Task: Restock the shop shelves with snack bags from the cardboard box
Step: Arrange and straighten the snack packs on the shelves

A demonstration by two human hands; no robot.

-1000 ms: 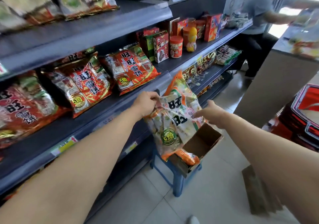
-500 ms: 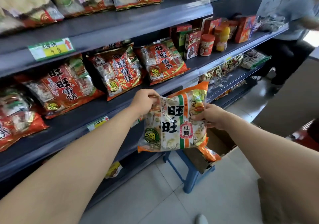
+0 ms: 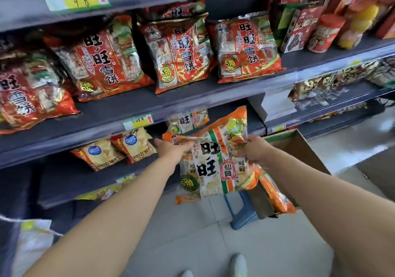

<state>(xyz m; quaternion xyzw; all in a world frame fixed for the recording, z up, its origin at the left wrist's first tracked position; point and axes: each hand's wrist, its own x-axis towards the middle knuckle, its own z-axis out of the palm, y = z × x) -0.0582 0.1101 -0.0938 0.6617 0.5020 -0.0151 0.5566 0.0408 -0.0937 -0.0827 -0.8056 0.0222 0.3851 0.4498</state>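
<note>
I hold a large orange, green and white snack bag [image 3: 213, 163] upright in front of the lower shelf [image 3: 70, 180]. My left hand [image 3: 173, 148] grips its upper left corner and my right hand [image 3: 254, 150] grips its upper right edge. A matching bag [image 3: 188, 122] lies on that shelf just behind it. The open cardboard box [image 3: 299, 146] stands at the right on a blue stool [image 3: 241, 214], with another orange bag [image 3: 275, 193] showing at its near side.
Red snack bags [image 3: 177, 54] fill the shelf above, with boxes and jars [image 3: 324, 33] further right. Yellow chip bags [image 3: 119, 148] lie on the lower shelf to the left. A pale bag [image 3: 32, 244] sits at bottom left. My shoes [image 3: 237, 265] stand on the tiled floor.
The bag and both hands have dropped from the middle shelf's edge down to the lower shelf's level. My view has tilted downwards, and the lower shelf shows.
</note>
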